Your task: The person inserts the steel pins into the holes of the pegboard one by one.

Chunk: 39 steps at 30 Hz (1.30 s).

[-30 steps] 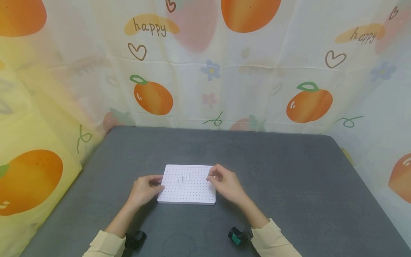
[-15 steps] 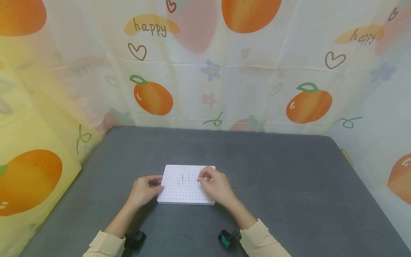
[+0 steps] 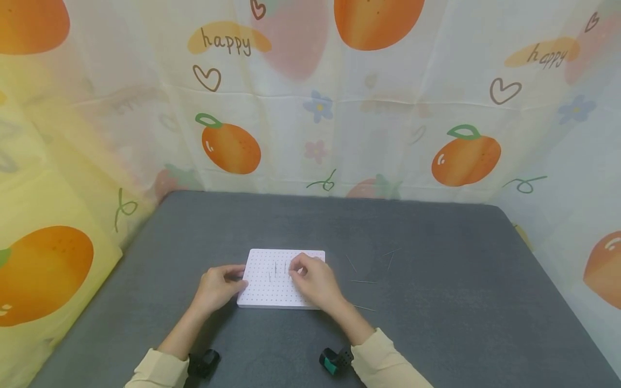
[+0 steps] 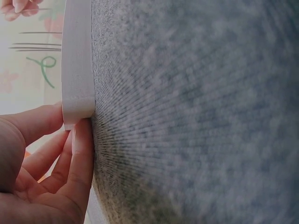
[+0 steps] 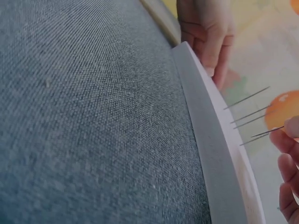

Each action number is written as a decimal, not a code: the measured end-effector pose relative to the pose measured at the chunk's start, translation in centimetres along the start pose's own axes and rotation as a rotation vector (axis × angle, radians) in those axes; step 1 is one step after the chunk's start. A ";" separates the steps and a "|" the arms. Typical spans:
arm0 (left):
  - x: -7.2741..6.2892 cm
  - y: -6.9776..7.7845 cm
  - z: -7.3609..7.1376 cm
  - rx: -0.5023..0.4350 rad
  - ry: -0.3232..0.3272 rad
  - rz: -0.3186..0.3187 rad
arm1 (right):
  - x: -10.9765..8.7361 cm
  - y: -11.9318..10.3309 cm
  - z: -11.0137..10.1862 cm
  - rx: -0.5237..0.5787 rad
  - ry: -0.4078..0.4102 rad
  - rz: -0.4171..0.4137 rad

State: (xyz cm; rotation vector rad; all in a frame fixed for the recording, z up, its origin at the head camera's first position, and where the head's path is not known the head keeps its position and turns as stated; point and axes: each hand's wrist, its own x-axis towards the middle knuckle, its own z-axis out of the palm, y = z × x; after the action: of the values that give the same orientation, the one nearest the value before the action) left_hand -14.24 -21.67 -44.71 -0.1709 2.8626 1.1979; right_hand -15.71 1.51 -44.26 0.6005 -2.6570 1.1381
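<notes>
A white pegboard (image 3: 262, 297) dotted with rows of small holes lies on the dark grey table. My left hand (image 3: 216, 288) holds its left edge, thumb on top and fingers against the side, as the left wrist view shows. Several thin metal needles (image 5: 246, 98) stand upright in the board around its upper middle. Over the board, just right of these, is my right hand (image 3: 316, 281). Its thumb and forefinger pinch another needle (image 5: 268, 131), whose free end points down toward the board's surface. In the right wrist view this needle overlaps a standing one.
Several loose needles lie on the table (image 3: 461, 302) right of the board, one (image 3: 363, 281) nearly level and one (image 3: 365, 308) close to my right forearm. Behind the table hangs a fruit-print curtain (image 3: 291, 134). Black straps with cameras (image 3: 204, 362) sit at both wrists.
My right hand has moved left across the board with the needle, from the right edge to beside the standing needles. Loose needles on the table came into view behind it. The left hand stays put.
</notes>
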 end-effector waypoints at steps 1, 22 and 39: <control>0.0 0.0 0.0 0.002 0.001 -0.001 | 0.0 0.0 0.1 -0.008 0.000 -0.006; 0.0 0.0 0.0 -0.010 -0.006 -0.017 | 0.5 -0.5 1.9 -0.055 0.045 -0.043; 0.0 0.0 0.1 -0.021 0.010 -0.008 | 0.5 -0.6 2.3 -0.123 0.057 -0.074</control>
State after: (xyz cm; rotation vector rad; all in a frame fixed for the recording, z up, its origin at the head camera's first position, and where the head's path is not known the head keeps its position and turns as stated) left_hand -14.23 -21.57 -44.75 -0.1892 2.8559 1.2289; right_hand -15.91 -0.61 -45.30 0.6289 -2.6096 0.9501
